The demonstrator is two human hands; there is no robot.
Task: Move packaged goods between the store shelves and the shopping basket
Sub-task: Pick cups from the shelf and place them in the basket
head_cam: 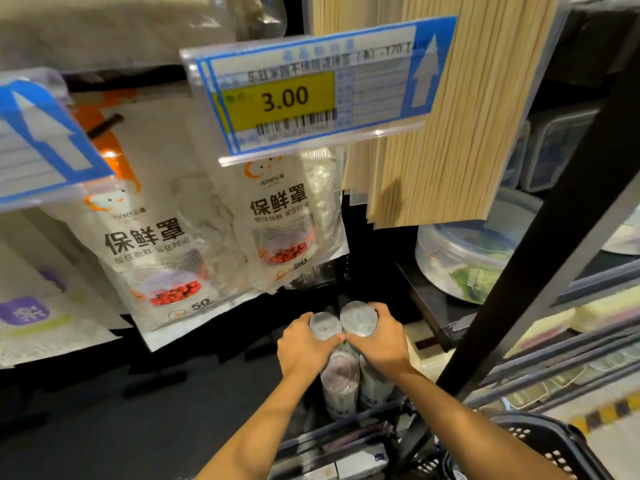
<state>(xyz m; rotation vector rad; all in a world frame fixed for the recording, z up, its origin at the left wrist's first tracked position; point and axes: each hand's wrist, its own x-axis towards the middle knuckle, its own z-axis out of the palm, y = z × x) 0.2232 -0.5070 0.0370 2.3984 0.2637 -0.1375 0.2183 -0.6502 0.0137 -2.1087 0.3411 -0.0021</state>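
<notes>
Several upright rolls wrapped in clear plastic stand on a low dark shelf. My left hand [300, 348] is closed around the back left roll [325, 325]. My right hand [381, 341] grips the back right roll [358, 318], whose round top sits a little higher. Two more rolls stand in front of them, one on the left [340, 382] and one on the right [374, 386], partly hidden under my hands. The black shopping basket [540, 441] shows at the bottom right corner, on the floor side of the shelf post.
Hanging bags of food covers [277, 220] and bundles of wooden skewers [450, 133] hang above the rolls, behind a 3.00 price tag [304, 95]. A black slanted shelf post [554, 220] stands to the right, with clear round containers [460, 254] behind it.
</notes>
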